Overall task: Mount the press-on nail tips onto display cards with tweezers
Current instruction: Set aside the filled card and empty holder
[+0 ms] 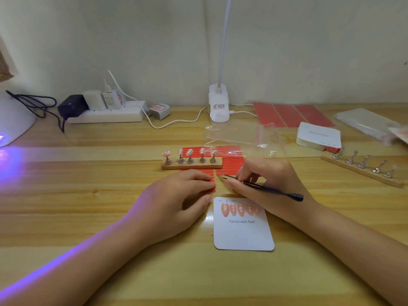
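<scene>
Tweezers (260, 188) pinched in right hand (271, 184).

The right hand (268, 180) is gripping slim black metal tweezers (260, 187), tips touching a red sheet of adhesive strips (231, 164) — the left hand (176, 195) is pressing it flat. A white display card (242, 230) — five orange nail tips (239, 209) mounted — is lying just beside both hands.

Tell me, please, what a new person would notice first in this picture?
Probably the two hands at the centre: the right hand holds thin black metal tweezers over a sheet of red adhesive strips, which the left hand presses down. Just below lies a white display card with orange nail tips; purple light glows at far left.
</scene>
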The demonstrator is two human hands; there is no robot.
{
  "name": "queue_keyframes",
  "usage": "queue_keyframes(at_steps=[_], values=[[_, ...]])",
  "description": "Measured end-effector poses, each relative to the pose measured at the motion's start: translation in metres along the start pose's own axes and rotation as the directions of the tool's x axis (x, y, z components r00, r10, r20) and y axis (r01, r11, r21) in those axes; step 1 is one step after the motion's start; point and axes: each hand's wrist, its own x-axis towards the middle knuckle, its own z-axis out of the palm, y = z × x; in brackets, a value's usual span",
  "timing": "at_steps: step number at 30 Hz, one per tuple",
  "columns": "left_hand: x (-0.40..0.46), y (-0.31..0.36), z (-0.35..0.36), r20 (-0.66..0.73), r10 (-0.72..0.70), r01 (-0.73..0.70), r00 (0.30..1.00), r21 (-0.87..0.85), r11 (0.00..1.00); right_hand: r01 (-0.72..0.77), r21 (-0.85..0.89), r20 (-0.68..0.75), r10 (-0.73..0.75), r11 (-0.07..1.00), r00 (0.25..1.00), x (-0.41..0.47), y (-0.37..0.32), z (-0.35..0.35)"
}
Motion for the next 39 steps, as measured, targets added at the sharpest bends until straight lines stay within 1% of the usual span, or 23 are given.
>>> queue_keyframes(at_steps=[3, 7, 9, 11, 13, 14, 16, 18, 21, 23, 25, 27, 28, 30, 31, 33, 35, 39], values=[[0.001, 0.0, -0.001, 0.005, 0.0, 0.0, 1.0, -0.007, 1.0, 0.063, -0.086, 0.051, -0.059, 0.994, 0.997, 0.0, 0.0, -0.001], [0.001, 0.0, 0.0, 0.003, 0.001, -0.001, 1.0, -0.015, 1.0, 0.085, -0.101, 0.062, -0.079, 0.991, 0.995, -0.001, -0.003, 0.001], [0.001, 0.0, 0.0, -0.002, 0.004, -0.004, 1.0, -0.011, 1.0, 0.081, -0.117, 0.043, -0.076, 0.99, 0.996, 0.0, -0.004, 0.001], [0.001, 0.0, 0.0, -0.001, 0.005, -0.005, 1.0, 0.0, 1.0, 0.057, -0.134, -0.015, -0.059, 0.989, 0.998, 0.0, -0.005, 0.001], [0.001, 0.001, 0.0, 0.004, 0.005, -0.005, 1.0, 0.011, 1.0, -0.015, -0.101, -0.104, 0.004, 0.995, 0.995, 0.0, -0.006, 0.0], [0.0, 0.001, -0.001, 0.008, 0.005, -0.006, 1.0, 0.018, 1.0, -0.079, -0.059, -0.159, 0.069, 0.995, 0.985, 0.0, -0.006, -0.001], [0.0, 0.001, -0.001, 0.019, 0.009, -0.01, 1.0, 0.032, 0.999, -0.248, 0.098, -0.254, 0.265, 0.964, 0.93, 0.0, -0.007, -0.003], [-0.002, 0.001, -0.001, 0.032, 0.011, -0.012, 0.999, 0.043, 0.999, -0.357, 0.276, -0.302, 0.433, 0.892, 0.849, 0.002, -0.005, -0.008], [-0.002, 0.002, -0.003, 0.049, 0.017, -0.02, 0.999, 0.057, 0.998, -0.37, 0.481, -0.349, 0.561, 0.795, 0.751, 0.005, 0.0, -0.023], [-0.002, 0.002, -0.003, 0.051, 0.016, -0.018, 0.999, 0.052, 0.998, -0.34, 0.644, -0.349, 0.658, 0.686, 0.667, 0.009, 0.005, -0.035], [-0.002, 0.004, -0.004, 0.032, 0.023, -0.024, 0.999, 0.045, 0.999, -0.258, 0.82, -0.31, 0.775, 0.511, 0.551, 0.013, 0.011, -0.045], [-0.001, 0.008, -0.006, -0.019, 0.055, -0.054, 0.998, 0.046, 0.998, -0.203, 0.903, -0.255, 0.855, 0.377, 0.452, 0.014, 0.018, -0.052], [0.0, 0.011, -0.007, -0.055, 0.079, -0.077, 0.995, 0.05, 0.996, -0.196, 0.922, -0.228, 0.877, 0.334, 0.423, 0.014, 0.021, -0.054], [0.0, 0.019, -0.008, -0.082, 0.121, -0.114, 0.989, 0.091, 0.989, -0.196, 0.943, -0.174, 0.899, 0.27, 0.402, 0.014, 0.024, -0.055], [0.0, 0.022, -0.008, -0.053, 0.133, -0.125, 0.99, 0.127, 0.984, -0.192, 0.951, -0.148, 0.904, 0.241, 0.401, 0.013, 0.026, -0.054], [-0.002, 0.026, -0.005, 0.047, 0.115, -0.121, 0.992, 0.165, 0.979, -0.178, 0.967, -0.097, 0.907, 0.183, 0.409, 0.012, 0.027, -0.052], [-0.003, 0.025, -0.003, 0.103, 0.072, -0.087, 0.992, 0.14, 0.986, -0.172, 0.976, -0.053, 0.906, 0.136, 0.419, 0.012, 0.027, -0.052], [0.002, 0.019, -0.003, 0.121, 0.044, -0.053, 0.992, 0.07, 0.996, -0.171, 0.982, -0.001, 0.906, 0.081, 0.422, 0.013, 0.026, -0.051]])
